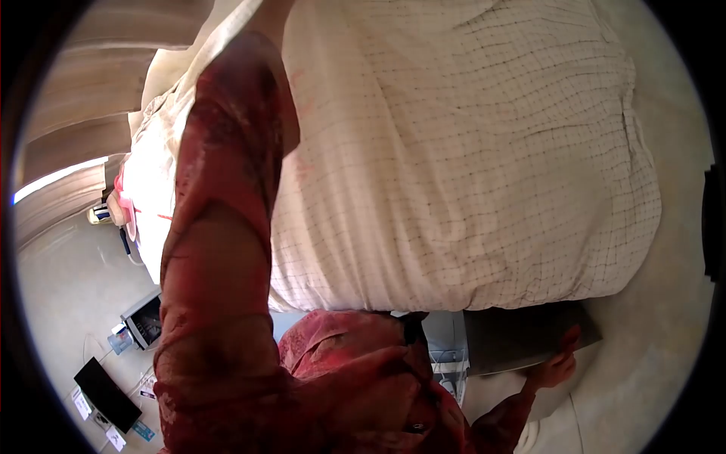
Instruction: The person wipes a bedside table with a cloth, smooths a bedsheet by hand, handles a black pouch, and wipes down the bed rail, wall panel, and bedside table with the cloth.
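Observation:
A cream bedsheet (454, 166) with a grid of fine dark lines covers the bed in front of me. My left arm, in a red patterned sleeve (219, 250), stretches forward over the sheet's left side. Beyond the top edge of the view, my left hand is out of sight, so what it touches cannot be seen. Low at the right, my right hand (556, 369) is apart from the sheet, beside a dark flat panel (522, 340) near the bed's lower edge. Its fingers look stretched out, and nothing shows in them.
Beige curtains (91, 83) hang at the upper left. Near the bed's left side are a pink item (125, 204), a black box (144, 321), a bluish container (119, 339) and a black rectangular panel (106, 393). Pale floor (673, 318) runs along the right.

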Tool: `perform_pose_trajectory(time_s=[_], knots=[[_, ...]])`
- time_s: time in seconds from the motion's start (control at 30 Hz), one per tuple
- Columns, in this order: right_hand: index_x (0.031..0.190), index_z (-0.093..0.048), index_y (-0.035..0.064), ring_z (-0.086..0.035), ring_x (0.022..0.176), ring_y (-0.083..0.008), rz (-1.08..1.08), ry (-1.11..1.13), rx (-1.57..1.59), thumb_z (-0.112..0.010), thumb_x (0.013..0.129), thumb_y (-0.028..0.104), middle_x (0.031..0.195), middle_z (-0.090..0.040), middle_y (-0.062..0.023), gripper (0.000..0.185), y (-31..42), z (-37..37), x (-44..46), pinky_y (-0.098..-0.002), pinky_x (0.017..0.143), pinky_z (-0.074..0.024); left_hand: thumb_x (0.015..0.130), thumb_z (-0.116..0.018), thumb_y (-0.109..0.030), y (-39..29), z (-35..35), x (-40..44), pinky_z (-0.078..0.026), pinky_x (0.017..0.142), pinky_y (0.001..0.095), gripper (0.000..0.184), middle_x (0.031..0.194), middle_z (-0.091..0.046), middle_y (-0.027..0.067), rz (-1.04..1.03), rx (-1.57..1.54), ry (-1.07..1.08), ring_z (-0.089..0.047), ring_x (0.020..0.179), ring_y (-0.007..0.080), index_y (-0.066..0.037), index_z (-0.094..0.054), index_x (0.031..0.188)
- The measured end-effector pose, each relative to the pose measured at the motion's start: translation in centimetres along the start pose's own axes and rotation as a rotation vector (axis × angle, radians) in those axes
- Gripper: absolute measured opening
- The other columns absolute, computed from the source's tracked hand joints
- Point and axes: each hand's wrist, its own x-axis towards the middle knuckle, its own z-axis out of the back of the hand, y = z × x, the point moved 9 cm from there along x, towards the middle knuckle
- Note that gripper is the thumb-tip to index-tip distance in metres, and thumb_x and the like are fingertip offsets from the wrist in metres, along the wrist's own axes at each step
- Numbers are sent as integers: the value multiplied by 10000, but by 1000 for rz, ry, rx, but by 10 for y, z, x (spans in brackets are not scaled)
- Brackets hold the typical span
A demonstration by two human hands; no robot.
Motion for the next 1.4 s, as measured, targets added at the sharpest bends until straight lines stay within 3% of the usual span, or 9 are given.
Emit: perform_pose_trajectory(time_s=[0.13, 0.3, 0.47, 0.73, 0.93, 1.03, 1.1, 1.17, 1.4], knots=[[1241, -629, 59, -554, 1171, -388, -31, 0, -16, -525, 1031, 304, 1278, -585, -181, 339, -5, -9, -1, -476, 995, -448, 901, -634, -555, 75, -79, -9, -412, 1127, 472, 846, 1473, -523, 248, -4, 436, 136, -482, 1372, 431, -42, -392, 1528], [1274, -613, 58, -546, 1177, -401, 3, -38, -19, -525, 1041, 313, 1276, -579, -196, 357, -11, -10, -5, -476, 997, -437, 928, -642, -474, -108, -109, -123, -478, 1005, 524, 506, 1291, -621, 169, -517, 349, 234, -572, 1214, 405, -125, -566, 1286], [1260, -610, 43, -545, 1166, -406, -54, 50, 51, -522, 1041, 302, 1261, -578, -191, 350, 5, -1, 2, -481, 996, -435, 958, -582, -338, -111, -128, -111, -498, 965, 523, 381, 1303, -639, 160, -102, 392, 306, -614, 1182, 388, -166, -589, 1298], [1290, -602, 35, -540, 1203, -394, -12, -9, 56, -524, 1033, 258, 1290, -574, -192, 349, 4, 2, -4, -470, 1019, -435, 916, -541, -220, -157, -112, -36, -553, 882, 536, 230, 1040, -720, 232, -206, 446, 44, -694, 1018, 423, -147, -683, 1082], [1265, -629, 28, -543, 1212, -382, -14, -30, 82, -547, 1016, 217, 1302, -577, -187, 323, 9, 7, -2, -464, 1026, -435, 910, -551, -230, -148, -160, 4, -491, 1005, 489, 376, 1237, -674, 238, -150, 119, 50, -618, 1195, 425, -20, -616, 1214], [1258, -638, 31, -544, 1211, -381, -36, -24, 87, -557, 1010, 215, 1304, -577, -186, 320, 9, 8, -3, -467, 1030, -434, 935, -499, -179, -52, -318, 71, -500, 985, 465, 364, 1269, -652, 204, -600, 573, 328, -618, 1176, 385, -43, -657, 1233], [1258, -640, 33, -544, 1212, -382, -56, -5, 78, -560, 1008, 218, 1305, -577, -186, 322, 7, 5, -1, -468, 1032, -433, 928, -591, -305, -188, -232, -35, -479, 1041, 485, 439, 1355, -614, 181, -209, 461, 235, -574, 1274, 395, -21, -618, 1262], [1257, -643, 39, -542, 1216, -385, -33, -17, 84, -573, 996, 219, 1305, -577, -186, 325, 7, 6, -3, -468, 1039, -433, 955, -580, -301, -294, -187, -92, -489, 1022, 499, 366, 1285, -647, 166, -713, 265, -22, -582, 1256, 377, -45, -660, 1203], [1264, -645, 44, -541, 1221, -386, -96, -7, 122, -584, 971, 188, 1301, -578, -181, 332, 7, 9, -1, -466, 1049, -434, 964, -565, -314, -276, -285, -64, -518, 951, 491, 322, 1187, -677, 172, -649, 544, 435, -606, 1191, 373, -91, -697, 1155]])
